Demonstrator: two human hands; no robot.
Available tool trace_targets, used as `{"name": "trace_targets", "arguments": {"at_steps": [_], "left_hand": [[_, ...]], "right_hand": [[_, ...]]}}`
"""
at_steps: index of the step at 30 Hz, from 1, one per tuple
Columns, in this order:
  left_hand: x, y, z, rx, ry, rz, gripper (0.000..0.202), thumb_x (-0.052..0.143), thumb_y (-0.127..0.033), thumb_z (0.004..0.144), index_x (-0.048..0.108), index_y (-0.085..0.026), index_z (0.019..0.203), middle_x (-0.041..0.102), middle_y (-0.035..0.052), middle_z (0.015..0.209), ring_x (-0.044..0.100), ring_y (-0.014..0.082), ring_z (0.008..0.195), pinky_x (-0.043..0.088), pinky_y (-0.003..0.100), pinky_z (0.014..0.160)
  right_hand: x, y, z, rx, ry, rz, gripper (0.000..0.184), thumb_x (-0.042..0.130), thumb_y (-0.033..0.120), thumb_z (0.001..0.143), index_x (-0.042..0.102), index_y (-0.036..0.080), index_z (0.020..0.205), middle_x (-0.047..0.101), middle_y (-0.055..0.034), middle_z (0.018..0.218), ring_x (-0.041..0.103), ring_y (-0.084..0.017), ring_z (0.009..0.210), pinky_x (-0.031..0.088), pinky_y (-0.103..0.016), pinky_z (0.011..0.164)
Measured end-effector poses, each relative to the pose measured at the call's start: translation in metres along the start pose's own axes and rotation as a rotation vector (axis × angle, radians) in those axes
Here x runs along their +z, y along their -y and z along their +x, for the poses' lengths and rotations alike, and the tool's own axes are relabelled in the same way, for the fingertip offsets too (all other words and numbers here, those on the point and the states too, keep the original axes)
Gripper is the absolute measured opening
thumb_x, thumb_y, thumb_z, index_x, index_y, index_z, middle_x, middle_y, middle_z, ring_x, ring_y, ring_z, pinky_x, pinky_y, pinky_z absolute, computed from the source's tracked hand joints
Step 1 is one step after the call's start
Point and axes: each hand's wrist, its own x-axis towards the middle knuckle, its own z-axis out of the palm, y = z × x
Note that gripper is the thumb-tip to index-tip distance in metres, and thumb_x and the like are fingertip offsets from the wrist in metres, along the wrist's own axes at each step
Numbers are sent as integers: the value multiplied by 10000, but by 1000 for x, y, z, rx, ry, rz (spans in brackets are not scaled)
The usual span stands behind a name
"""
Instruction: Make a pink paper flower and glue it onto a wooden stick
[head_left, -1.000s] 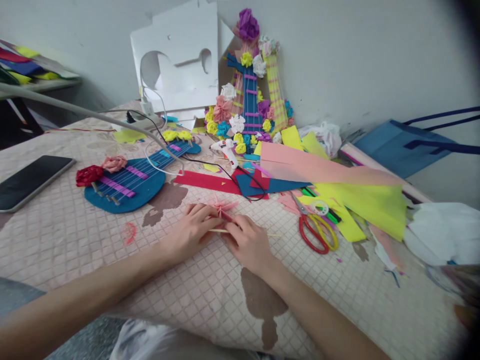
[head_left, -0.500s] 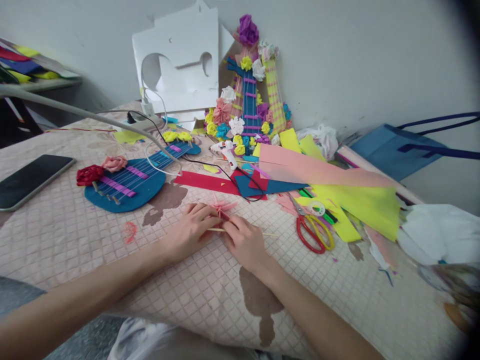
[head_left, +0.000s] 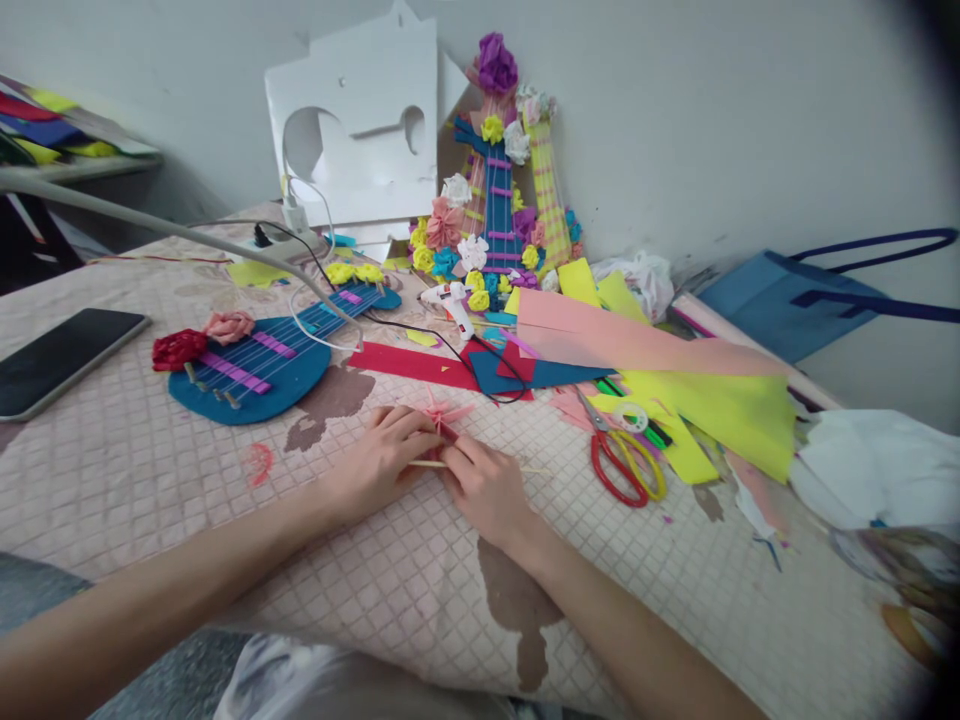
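Close together at the middle of the table, my left hand (head_left: 394, 450) and my right hand (head_left: 484, 485) both have their fingers closed around a thin pale wooden stick (head_left: 536, 470). One end of the stick juts out beyond the right hand. A narrow strip of dark red paper (head_left: 449, 432) shows between the fingertips, lying along the stick; the fingers hide most of it. Just beyond the fingertips is a pink star-like shape (head_left: 437, 408); whether it is paper or a mark on the cloth is unclear.
A blue paper guitar (head_left: 300, 375) with paper roses lies left, near a phone (head_left: 71, 360). Behind the hands are a red strip (head_left: 412, 366) and a white glue gun (head_left: 452, 305) with its cord. Scissors (head_left: 622, 465) and coloured paper (head_left: 720, 420) lie right. Decorated guitars (head_left: 502, 210) lean on the wall.
The fingers of my right hand have shifted slightly, and the stick has moved a little to the left. The hands stay in the same place.
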Motion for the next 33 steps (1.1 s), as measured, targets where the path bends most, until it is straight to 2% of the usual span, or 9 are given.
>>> {"name": "trace_targets", "arguments": {"at_steps": [5,12,15,18,24,33], "left_hand": [[-2,-2,1,-3,21,3,197,559,-129,844,614,-200,1019,604,52,1032,512,201,990,359,363,842],[-5,-3,1,15,30,-32,109,546,-177,879,630,-203,943,603,50,1041,515,192,983,350,364,856],[-6,-3,1,34,39,-48,152,536,-190,891,616,-215,1018,603,55,1080,515,197,1006,350,370,870],[-8,-3,2,44,4,-72,183,532,-191,892,582,-199,1068,610,63,1095,521,195,1007,358,364,871],[-13,-6,1,51,-12,-60,123,517,-179,903,622,-208,959,634,42,1050,538,177,974,342,349,858],[-13,-6,0,79,-49,-65,108,525,-220,912,626,-210,950,645,34,1026,540,168,949,332,353,866]], "right_hand": [[-1,0,1,-2,14,4,112,485,166,868,590,200,854,604,-23,815,563,-133,696,373,-245,550],[-2,1,-1,11,-29,37,127,472,135,840,583,196,854,604,-25,812,563,-132,689,379,-245,557],[-5,2,-1,6,-36,37,125,471,134,833,578,197,836,600,-23,790,561,-136,685,380,-247,561],[-7,1,-1,11,-51,39,116,476,126,821,563,196,790,590,-15,766,553,-132,670,370,-247,557],[-9,2,-2,45,-37,77,97,489,128,813,544,198,777,589,-11,762,549,-133,664,355,-251,549],[-11,4,-2,26,-71,95,100,491,110,784,541,195,768,598,-11,751,561,-135,655,364,-246,551]]}}
